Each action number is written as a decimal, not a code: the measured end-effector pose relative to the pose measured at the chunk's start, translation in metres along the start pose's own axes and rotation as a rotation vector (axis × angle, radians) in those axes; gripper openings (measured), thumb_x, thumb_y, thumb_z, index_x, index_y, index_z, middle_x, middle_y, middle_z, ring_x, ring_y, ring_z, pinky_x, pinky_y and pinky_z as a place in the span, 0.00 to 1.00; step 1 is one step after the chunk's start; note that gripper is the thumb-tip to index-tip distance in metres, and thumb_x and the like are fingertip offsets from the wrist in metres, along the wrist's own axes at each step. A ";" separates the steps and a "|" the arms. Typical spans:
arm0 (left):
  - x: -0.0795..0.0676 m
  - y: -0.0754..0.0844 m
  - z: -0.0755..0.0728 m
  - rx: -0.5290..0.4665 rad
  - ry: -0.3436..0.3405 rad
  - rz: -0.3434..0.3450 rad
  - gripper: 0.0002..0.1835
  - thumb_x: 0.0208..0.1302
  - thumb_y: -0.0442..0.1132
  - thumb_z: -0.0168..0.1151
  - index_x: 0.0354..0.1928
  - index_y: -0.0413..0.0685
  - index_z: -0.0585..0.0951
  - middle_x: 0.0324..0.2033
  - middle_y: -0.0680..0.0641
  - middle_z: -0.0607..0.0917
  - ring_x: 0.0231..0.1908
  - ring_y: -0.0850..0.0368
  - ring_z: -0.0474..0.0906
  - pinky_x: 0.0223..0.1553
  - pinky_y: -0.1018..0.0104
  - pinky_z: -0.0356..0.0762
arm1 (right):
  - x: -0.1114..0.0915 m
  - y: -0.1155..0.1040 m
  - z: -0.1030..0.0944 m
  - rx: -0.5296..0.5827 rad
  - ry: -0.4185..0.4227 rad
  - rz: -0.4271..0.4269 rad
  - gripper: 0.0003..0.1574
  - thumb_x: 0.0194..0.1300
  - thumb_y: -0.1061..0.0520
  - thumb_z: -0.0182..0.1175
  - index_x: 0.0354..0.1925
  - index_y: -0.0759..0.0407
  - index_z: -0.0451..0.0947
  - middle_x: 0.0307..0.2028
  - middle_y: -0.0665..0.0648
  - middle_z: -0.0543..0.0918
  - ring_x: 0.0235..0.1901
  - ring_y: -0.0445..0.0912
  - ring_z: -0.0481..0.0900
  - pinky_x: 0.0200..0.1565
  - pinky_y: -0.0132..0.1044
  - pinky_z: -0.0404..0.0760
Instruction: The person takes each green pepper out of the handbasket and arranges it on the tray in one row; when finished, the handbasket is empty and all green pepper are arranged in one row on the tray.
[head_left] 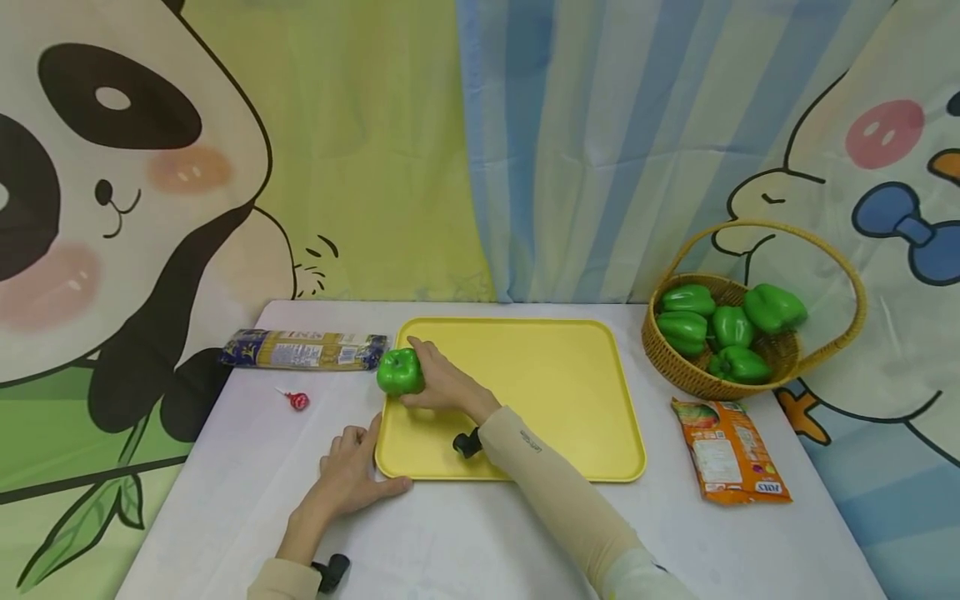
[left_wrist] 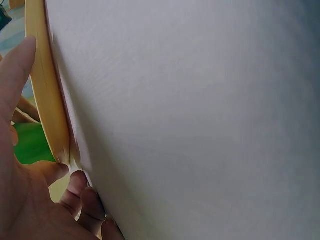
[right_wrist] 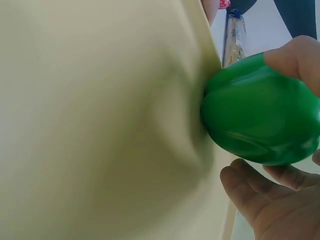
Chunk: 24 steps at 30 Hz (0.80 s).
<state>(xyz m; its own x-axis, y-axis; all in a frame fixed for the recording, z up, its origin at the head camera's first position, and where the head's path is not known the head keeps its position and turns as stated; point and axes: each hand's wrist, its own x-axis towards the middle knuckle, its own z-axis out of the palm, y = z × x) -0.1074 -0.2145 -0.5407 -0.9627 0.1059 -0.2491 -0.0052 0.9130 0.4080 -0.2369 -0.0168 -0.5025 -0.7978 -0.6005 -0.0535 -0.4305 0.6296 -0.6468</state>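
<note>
My right hand (head_left: 447, 382) holds a green bell pepper (head_left: 400, 372) at the left edge of the yellow tray (head_left: 525, 400). In the right wrist view, thumb and fingers lie on opposite sides of the bell pepper (right_wrist: 262, 112), which sits close over the tray's rim. My left hand (head_left: 351, 473) is at the tray's near left corner, thumb along the front edge and index finger at the left side. The left wrist view shows its fingertips right at the tray's rim (left_wrist: 45, 75), the other fingers bent loosely over the white cloth.
A wicker basket (head_left: 678, 375) holding several green bell peppers stands at the back right. In front of it lies an orange snack bag (head_left: 731, 454). A pack of noodles (head_left: 303, 350) lies at the back left, with a red lollipop (head_left: 298, 401) nearer. Printed curtains hang behind the table.
</note>
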 end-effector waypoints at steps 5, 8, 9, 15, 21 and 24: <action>0.000 0.000 0.002 0.001 -0.003 -0.008 0.70 0.40 0.81 0.67 0.80 0.55 0.51 0.59 0.40 0.70 0.56 0.45 0.66 0.45 0.52 0.66 | -0.010 0.003 -0.008 0.013 0.013 -0.014 0.67 0.61 0.43 0.69 0.81 0.54 0.37 0.74 0.61 0.60 0.72 0.53 0.67 0.70 0.48 0.70; 0.001 0.000 0.003 0.002 -0.003 -0.005 0.70 0.40 0.81 0.67 0.81 0.55 0.50 0.59 0.40 0.70 0.55 0.46 0.66 0.45 0.52 0.66 | -0.017 0.006 -0.014 0.023 0.026 -0.008 0.67 0.60 0.43 0.69 0.81 0.53 0.37 0.75 0.61 0.59 0.72 0.53 0.67 0.68 0.49 0.71; 0.001 0.000 0.003 0.003 -0.002 -0.003 0.70 0.40 0.81 0.67 0.81 0.55 0.50 0.59 0.40 0.70 0.55 0.46 0.66 0.45 0.52 0.66 | -0.020 0.007 -0.016 0.027 0.031 -0.006 0.67 0.60 0.43 0.69 0.81 0.53 0.37 0.75 0.61 0.60 0.71 0.53 0.68 0.68 0.49 0.72; 0.000 0.000 0.001 0.002 0.005 0.007 0.69 0.42 0.80 0.67 0.80 0.53 0.50 0.59 0.39 0.70 0.54 0.45 0.66 0.44 0.54 0.65 | -0.031 0.014 -0.025 0.062 0.045 -0.025 0.65 0.61 0.46 0.68 0.81 0.53 0.38 0.74 0.60 0.61 0.72 0.54 0.66 0.67 0.51 0.72; 0.000 0.001 -0.001 -0.006 -0.003 0.001 0.69 0.42 0.79 0.67 0.80 0.53 0.50 0.59 0.39 0.70 0.54 0.45 0.66 0.44 0.54 0.64 | -0.048 0.019 -0.037 0.048 0.078 -0.032 0.60 0.63 0.43 0.65 0.80 0.54 0.42 0.72 0.58 0.64 0.72 0.53 0.66 0.66 0.52 0.73; 0.000 0.001 -0.001 -0.010 -0.001 -0.001 0.69 0.41 0.79 0.68 0.80 0.54 0.50 0.59 0.38 0.70 0.55 0.45 0.65 0.44 0.53 0.64 | -0.058 0.025 -0.044 0.049 0.123 -0.019 0.58 0.64 0.42 0.63 0.79 0.55 0.45 0.71 0.58 0.67 0.71 0.54 0.68 0.65 0.54 0.73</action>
<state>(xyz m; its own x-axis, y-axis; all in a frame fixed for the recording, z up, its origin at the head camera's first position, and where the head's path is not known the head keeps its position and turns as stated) -0.1073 -0.2138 -0.5391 -0.9623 0.1058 -0.2505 -0.0084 0.9092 0.4162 -0.2196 0.0553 -0.4818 -0.8370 -0.5449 0.0510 -0.4270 0.5920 -0.6836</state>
